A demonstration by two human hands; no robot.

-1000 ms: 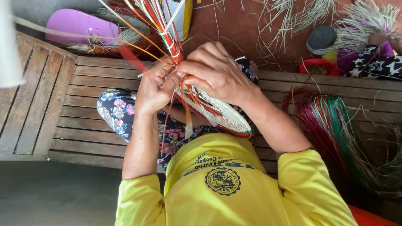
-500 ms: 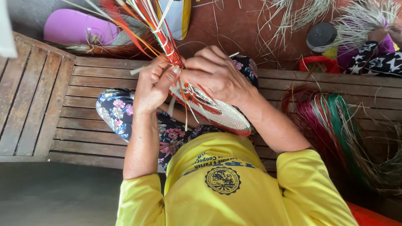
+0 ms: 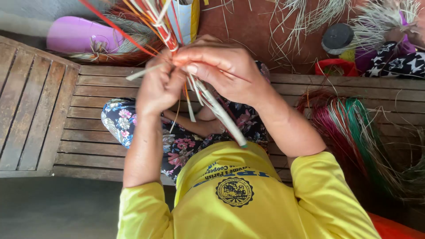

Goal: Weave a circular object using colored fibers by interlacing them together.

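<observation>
On the far left a purple plastic tub (image 3: 77,35) lies on the floor beyond the slatted wooden surface (image 3: 48,110). Right of it, the person's left hand (image 3: 158,87) is clenched around thin strips at the edge of a woven disc (image 3: 220,113), which is seen nearly edge-on and tilts down from the hands toward the yellow shirt (image 3: 234,194). Just beside it and touching, the right hand (image 3: 221,71) pinches the same edge, fingers closed on the weave. A bunch of red, orange and white strips (image 3: 155,20) rises from the two hands toward the far side. Below the disc lie legs in flowered cloth (image 3: 128,119). Further right, a bundle of red and green fibres (image 3: 349,128) rests on the surface, and a dark round lid (image 3: 338,37) sits on the floor beyond.
</observation>
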